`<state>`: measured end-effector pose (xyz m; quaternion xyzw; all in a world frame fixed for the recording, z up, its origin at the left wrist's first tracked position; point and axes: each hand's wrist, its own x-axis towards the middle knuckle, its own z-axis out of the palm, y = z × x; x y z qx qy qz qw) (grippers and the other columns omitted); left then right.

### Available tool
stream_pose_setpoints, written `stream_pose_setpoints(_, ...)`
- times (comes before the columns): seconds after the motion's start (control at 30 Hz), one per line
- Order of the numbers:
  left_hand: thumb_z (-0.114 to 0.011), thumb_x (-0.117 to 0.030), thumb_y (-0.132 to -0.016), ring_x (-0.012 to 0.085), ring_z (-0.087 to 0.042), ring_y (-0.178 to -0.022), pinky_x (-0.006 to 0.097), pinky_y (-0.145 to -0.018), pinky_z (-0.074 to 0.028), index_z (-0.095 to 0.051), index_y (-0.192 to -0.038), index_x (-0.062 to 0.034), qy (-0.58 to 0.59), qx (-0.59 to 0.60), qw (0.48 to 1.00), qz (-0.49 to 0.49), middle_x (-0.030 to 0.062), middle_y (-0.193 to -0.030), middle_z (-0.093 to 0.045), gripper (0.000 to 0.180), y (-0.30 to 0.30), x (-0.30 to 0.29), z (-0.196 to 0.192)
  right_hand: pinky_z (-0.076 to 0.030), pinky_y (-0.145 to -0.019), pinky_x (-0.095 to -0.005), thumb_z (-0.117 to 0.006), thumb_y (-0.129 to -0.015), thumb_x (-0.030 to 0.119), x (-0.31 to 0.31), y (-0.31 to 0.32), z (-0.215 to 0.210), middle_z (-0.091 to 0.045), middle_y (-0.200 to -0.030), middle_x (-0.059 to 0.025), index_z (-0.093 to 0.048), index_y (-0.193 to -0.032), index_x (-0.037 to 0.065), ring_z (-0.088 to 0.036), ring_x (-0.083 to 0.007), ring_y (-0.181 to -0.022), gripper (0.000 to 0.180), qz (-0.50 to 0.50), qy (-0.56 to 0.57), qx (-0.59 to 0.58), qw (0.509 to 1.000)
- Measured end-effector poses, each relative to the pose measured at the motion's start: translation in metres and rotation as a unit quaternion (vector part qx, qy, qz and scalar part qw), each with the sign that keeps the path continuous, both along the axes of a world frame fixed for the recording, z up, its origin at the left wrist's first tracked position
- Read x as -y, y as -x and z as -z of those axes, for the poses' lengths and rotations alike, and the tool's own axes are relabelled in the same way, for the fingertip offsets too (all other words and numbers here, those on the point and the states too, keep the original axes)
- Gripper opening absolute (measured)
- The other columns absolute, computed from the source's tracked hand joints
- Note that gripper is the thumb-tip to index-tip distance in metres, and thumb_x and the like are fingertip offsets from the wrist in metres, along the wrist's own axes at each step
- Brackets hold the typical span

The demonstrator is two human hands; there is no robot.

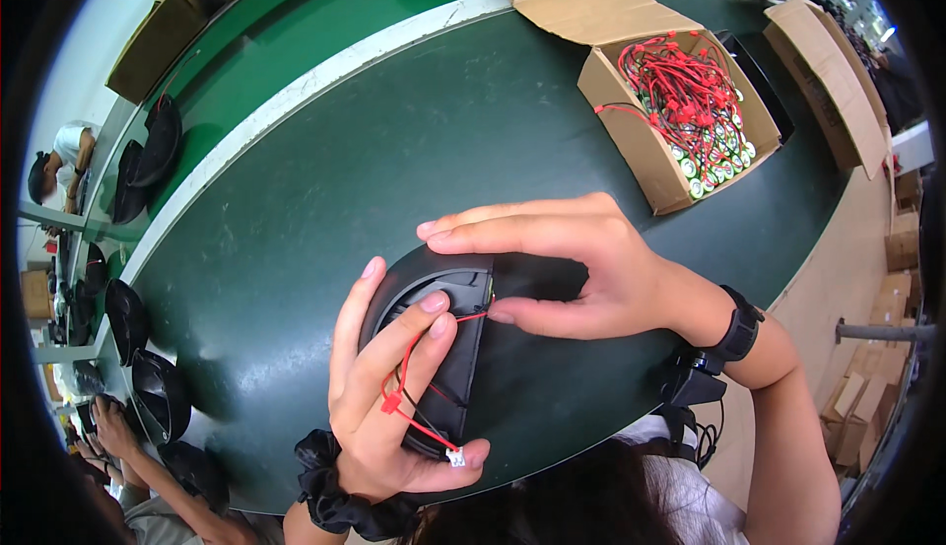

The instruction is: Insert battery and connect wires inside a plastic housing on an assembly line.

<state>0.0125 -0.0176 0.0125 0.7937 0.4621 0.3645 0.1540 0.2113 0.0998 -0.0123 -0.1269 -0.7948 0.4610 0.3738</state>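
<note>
A black, curved plastic housing [465, 353] is held over the dark green table, its hollow side facing up. My left hand [379, 402] is closed around its left and lower side, with fingertips reaching inside. Thin red and black wires [406, 353] run over those fingers, with a red connector [391, 403] and a small white plug [455, 456] beside my left thumb. My right hand [581, 264] grips the housing from the right: its fingers lie along the top rim and its thumb presses by the red wire at the straight edge. The wire's end there is hidden.
An open cardboard box [631, 146] holds green-wrapped battery cells [702, 188] with red-black leads [680, 82]. Another carton [823, 92] stands to its right. Black shells [158, 392] line the green belt at left, where other people work. Stacked cartons [867, 397] stand at right.
</note>
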Motion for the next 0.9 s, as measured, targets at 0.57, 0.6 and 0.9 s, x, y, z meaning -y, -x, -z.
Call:
stream_pose_setpoints(0.57, -0.075, -0.023, -0.061, 0.0478, -0.052, -0.117, 0.053, -0.100, -0.042, -0.062, -0.118, 0.0028, -0.012, 0.050, 0.998, -0.035, 0.0175, -0.117, -0.061, 0.063, 0.003, 0.001, -0.005, -0.050, -0.093, -0.0355, -0.071, -0.071, -0.003, 0.001, 0.013, -0.016, -0.066, -0.116, -0.0129, -0.064, -0.114, 0.003, -0.064, -0.0282, -0.107, 0.045, 0.017, 0.046, 0.031, 0.998)
stream_pose_setpoints(0.6, -0.075, -0.023, -0.061, 0.0478, -0.052, -0.117, 0.053, -0.100, -0.042, -0.062, -0.118, 0.0028, -0.027, 0.049, 0.997, -0.049, 0.0175, -0.117, -0.061, 0.063, 0.006, 0.002, -0.008, -0.050, -0.093, -0.0354, -0.072, -0.070, -0.002, -0.002, 0.017, -0.021, -0.066, -0.115, -0.0129, -0.064, -0.113, 0.003, -0.065, -0.0277, -0.105, 0.044, 0.011, 0.050, 0.043, 0.998)
stream_pose_setpoints(0.9, -0.066, -0.026, -0.070, 0.0391, -0.059, -0.106, 0.052, -0.105, -0.036, -0.059, -0.119, 0.0066, -0.157, 0.049, 0.960, -0.227, 0.0218, -0.107, -0.061, 0.059, 0.083, -0.015, 0.003, -0.049, -0.086, -0.0291, -0.063, -0.090, 0.021, -0.086, 0.150, -0.086, -0.064, -0.109, -0.0116, -0.052, -0.121, -0.004, -0.062, -0.0178, -0.097, 0.041, -0.004, 0.218, -0.050, 0.975)
